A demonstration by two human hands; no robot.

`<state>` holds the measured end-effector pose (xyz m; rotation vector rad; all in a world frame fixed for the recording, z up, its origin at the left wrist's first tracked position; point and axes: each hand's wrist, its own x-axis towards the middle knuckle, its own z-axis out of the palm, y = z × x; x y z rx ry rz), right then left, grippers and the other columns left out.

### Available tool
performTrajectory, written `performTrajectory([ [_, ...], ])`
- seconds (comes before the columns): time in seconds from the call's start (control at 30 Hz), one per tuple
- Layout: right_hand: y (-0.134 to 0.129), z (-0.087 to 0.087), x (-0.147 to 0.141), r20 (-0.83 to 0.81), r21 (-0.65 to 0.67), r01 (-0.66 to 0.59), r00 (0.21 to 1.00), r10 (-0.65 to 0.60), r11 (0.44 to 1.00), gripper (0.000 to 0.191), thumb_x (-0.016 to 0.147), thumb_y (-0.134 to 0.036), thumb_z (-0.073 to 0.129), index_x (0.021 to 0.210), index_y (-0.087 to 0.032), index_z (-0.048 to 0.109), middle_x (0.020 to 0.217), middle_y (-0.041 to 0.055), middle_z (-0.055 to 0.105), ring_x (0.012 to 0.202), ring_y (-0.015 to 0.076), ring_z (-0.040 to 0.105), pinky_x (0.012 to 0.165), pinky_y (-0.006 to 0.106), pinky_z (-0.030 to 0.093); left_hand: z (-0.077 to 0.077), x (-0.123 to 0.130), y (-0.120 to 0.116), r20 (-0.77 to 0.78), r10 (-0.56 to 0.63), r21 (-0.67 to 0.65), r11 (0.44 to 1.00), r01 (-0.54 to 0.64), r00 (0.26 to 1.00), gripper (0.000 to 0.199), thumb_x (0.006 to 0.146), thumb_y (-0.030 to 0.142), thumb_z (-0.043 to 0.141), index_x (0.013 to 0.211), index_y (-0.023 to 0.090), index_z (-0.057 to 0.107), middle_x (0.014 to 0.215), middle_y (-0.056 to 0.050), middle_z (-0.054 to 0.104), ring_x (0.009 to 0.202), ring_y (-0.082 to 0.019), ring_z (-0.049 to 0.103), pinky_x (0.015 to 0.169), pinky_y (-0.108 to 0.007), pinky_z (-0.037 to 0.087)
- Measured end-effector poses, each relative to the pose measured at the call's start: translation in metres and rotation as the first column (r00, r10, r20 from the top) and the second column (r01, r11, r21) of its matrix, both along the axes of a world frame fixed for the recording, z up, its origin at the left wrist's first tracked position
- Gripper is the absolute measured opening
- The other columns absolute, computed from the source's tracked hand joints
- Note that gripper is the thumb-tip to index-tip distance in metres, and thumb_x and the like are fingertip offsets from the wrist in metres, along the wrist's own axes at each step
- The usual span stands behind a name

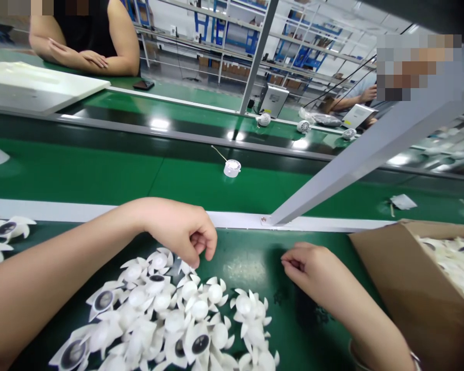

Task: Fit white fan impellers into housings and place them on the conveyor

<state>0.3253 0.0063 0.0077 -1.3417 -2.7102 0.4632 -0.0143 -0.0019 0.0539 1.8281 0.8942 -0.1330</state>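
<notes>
The left hand (180, 232) hangs with fingers loosely curled, nothing visible in them, just above the far edge of a heap of white plastic fan impellers with dark round centres (170, 314). The right hand (305, 268) has its fingertips pressed together on nothing visible, over open green conveyor belt (247, 263) beside the heap. A brown cardboard box (413, 293) holding more impellers sits just right of that hand.

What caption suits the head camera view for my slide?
Left hand and right hand over white fan impellers on a green conveyor belt, cardboard box alongside.
</notes>
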Motion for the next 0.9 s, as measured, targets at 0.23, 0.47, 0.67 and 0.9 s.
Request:
performTrajectory([
  [0.23, -0.004, 0.006, -0.011, 0.197, -0.048, 0.108, 0.976, -0.097, 0.993, 0.024, 0.087, -0.015, 0.049, 0.075, -0.021, 0.069, 0.080, 0.0016, 0.063, 0.069, 0.0167, 0.060, 0.067, 0.030, 0.042, -0.002, -0.001, 0.000, -0.116, -0.005, 0.026, 1.000, 0.008, 0.993, 0.044, 0.069, 0.040, 0.081, 0.110, 0.028, 0.071, 0.095, 0.001, 0.069, 0.083, -0.015, 0.064, 0.066, -0.021, 0.047],
  [0.47, -0.004, 0.004, -0.012, 0.205, -0.048, 0.125, 0.972, -0.113, 0.991, 0.020, 0.086, -0.014, 0.050, 0.075, -0.021, 0.066, 0.081, 0.0011, 0.062, 0.071, 0.0166, 0.060, 0.069, 0.030, 0.041, 0.005, 0.000, -0.001, -0.149, 0.000, 0.028, 1.000, 0.005, 0.989, 0.028, 0.088, 0.038, 0.063, 0.113, 0.027, 0.070, 0.089, 0.002, 0.071, 0.073, -0.011, 0.063, 0.059, -0.020, 0.043],
  [0.67, -0.004, 0.004, -0.013, 0.208, -0.044, 0.137, 0.970, -0.125, 0.990, 0.021, 0.087, -0.015, 0.050, 0.076, -0.021, 0.067, 0.082, 0.0009, 0.063, 0.072, 0.0170, 0.061, 0.070, 0.030, 0.041, 0.008, 0.001, -0.005, -0.230, -0.013, 0.057, 0.998, 0.027, 0.973, 0.053, 0.062, 0.030, 0.085, 0.112, 0.031, 0.070, 0.107, 0.003, 0.070, 0.091, -0.017, 0.065, 0.064, -0.021, 0.044],
  [0.9, -0.006, 0.003, -0.014, 0.218, -0.011, 0.143, 0.966, -0.137, 0.990, 0.020, 0.087, -0.015, 0.052, 0.075, -0.021, 0.066, 0.081, 0.0013, 0.063, 0.075, 0.0176, 0.062, 0.070, 0.030, 0.041, 0.012, 0.017, -0.022, -0.350, 0.031, 0.241, 0.969, 0.058, 0.936, 0.038, 0.061, 0.013, 0.074, 0.095, 0.032, 0.074, 0.099, 0.003, 0.070, 0.077, -0.016, 0.062, 0.052, -0.024, 0.034],
])
